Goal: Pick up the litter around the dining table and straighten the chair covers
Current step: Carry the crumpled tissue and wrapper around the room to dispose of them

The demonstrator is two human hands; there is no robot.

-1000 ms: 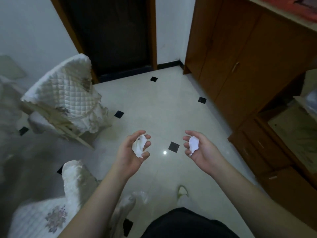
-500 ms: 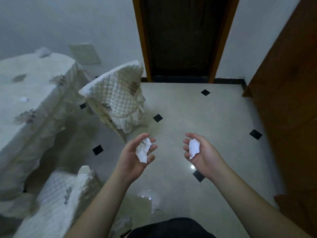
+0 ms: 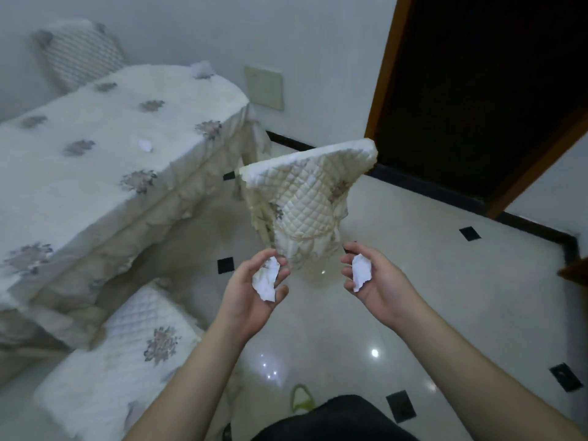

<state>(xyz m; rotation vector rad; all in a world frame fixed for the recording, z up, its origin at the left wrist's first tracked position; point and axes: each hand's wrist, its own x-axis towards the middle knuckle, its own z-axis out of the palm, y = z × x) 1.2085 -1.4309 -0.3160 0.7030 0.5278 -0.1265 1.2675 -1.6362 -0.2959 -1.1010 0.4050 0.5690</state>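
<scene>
Holding two crumpled paper scraps above the floor, the left hand (image 3: 251, 296) curls loosely round one scrap (image 3: 266, 279) and the right hand (image 3: 377, 281) cups the other scrap (image 3: 361, 272), both upright, while what looks like a third scrap (image 3: 145, 145) lies mid-way along the dining table (image 3: 95, 173), near its front edge, beside two covered chairs (image 3: 313, 198) (image 3: 127, 351).

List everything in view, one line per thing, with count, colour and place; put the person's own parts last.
paper scraps: two, white, one held in each hand
paper scrap on table: one, white, on the tablecloth
dining table: one, white floral cloth, left
chair covers: three, white quilted; one ahead, one lower left, one far left
door: one, dark, brown frame, upper right
floor: pale tiles, black insets
left hand: grips a scrap
right hand: grips a scrap
</scene>
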